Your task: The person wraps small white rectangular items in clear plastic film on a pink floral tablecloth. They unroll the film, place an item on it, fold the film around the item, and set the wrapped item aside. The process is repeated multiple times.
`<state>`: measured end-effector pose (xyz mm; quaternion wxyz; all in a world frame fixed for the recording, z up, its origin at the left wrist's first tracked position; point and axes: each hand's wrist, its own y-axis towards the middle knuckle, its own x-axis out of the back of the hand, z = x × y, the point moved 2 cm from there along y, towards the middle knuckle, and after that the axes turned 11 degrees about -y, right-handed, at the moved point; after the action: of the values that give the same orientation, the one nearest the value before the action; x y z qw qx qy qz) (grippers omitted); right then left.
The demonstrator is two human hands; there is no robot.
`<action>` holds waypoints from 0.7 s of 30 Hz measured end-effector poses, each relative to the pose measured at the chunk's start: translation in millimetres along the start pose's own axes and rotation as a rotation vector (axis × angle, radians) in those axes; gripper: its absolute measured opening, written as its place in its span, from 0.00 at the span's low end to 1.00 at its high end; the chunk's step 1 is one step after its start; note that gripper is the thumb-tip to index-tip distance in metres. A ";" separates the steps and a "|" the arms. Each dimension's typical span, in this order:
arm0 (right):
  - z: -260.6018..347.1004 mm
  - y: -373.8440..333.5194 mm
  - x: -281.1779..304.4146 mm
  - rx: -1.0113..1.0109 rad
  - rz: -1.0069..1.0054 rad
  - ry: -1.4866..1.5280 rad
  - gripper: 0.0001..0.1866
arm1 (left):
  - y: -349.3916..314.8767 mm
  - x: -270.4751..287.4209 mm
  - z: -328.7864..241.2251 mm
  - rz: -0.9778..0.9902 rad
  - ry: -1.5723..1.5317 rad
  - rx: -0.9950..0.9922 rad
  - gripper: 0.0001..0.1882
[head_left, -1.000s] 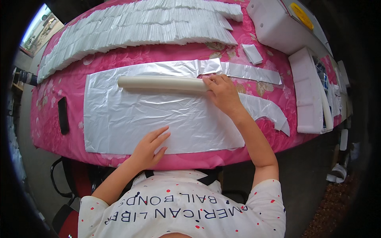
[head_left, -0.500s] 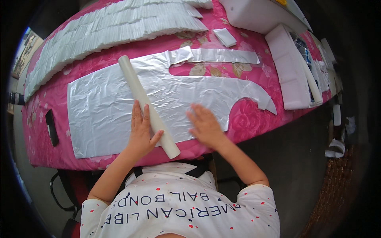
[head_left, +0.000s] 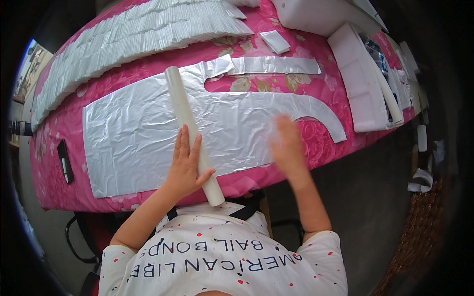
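A thin, shiny, silvery-white plastic apron point(head_left: 126, 138) lies spread flat and creased, with a curved strap at its right end and a straight strap on its far side. Across it, slanting from the far side to the near edge, rests a long off-white tube point(head_left: 181, 101). My left hand point(head_left: 186, 165) lies against the tube's left side with its fingers stretched out, the thumb reaching over the tube. To the right, my right hand point(head_left: 288, 148) is over the apron near the curved strap. Motion smears its fingers, and nothing held shows.
Rows of folded white plastic packs point(head_left: 148, 37) line the far left of the pink flowered tablecloth point(head_left: 237, 185). One folded white piece point(head_left: 275, 42) lies beyond the straight strap. A white foam box point(head_left: 353, 79) stands at right. A dark phone-like object point(head_left: 64, 162) lies at left.
The tube has shifted rightward across the apron, with my left hand moving along beside it. My right hand has swept right toward the curved strap, which now lies smoother.
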<state>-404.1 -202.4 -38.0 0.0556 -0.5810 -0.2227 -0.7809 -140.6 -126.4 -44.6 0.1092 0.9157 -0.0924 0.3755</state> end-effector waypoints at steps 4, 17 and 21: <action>47.6 4.6 -38.3 0.271 0.207 0.090 0.33 | 5.3 -4.0 -12.8 0.079 0.035 -0.019 0.44; -171.3 0.8 0.8 -0.289 -0.103 -0.281 0.19 | 5.9 -8.2 -22.4 0.101 0.016 -0.001 0.41; -162.9 2.3 9.4 -0.292 -0.177 -0.242 0.12 | 7.1 -8.5 -25.0 0.109 0.026 0.007 0.41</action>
<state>-550.1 -270.0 -65.4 -0.1252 -0.6505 -0.1622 -0.7314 -165.1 -125.7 -32.3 0.0866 0.9049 -0.1392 0.3929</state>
